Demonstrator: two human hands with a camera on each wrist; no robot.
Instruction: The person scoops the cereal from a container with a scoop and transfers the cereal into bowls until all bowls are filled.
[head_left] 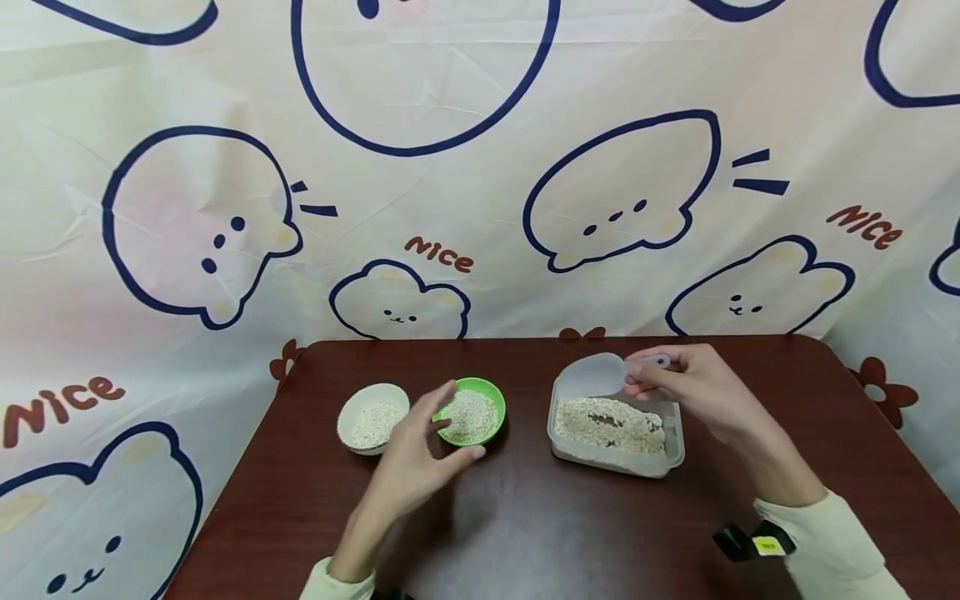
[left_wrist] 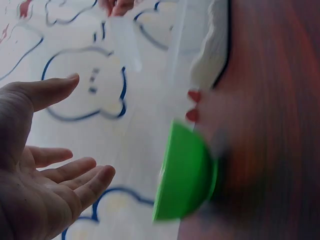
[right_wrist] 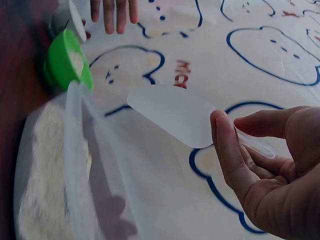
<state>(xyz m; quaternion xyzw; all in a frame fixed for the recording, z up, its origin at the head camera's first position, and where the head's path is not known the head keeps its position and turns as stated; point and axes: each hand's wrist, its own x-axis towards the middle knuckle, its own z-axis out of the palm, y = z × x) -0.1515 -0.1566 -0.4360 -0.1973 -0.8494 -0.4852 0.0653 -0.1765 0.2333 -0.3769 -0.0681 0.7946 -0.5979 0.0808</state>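
My right hand pinches the handle of a translucent plastic scoop, held above a clear plastic container of pale grains. In the right wrist view the scoop shows no grains, its handle between thumb and fingers. My left hand hovers with spread fingers just in front of a green bowl, which has pale grains in it. The left wrist view shows that hand apart from the green bowl. A white bowl of similar grains stands left of the green one, partly behind the left hand.
Everything stands on a dark red-brown table. Behind it hangs a pale cloth printed with cartoon bears. A black strap device sits at the right sleeve. The container's walls rise above the grain heap.
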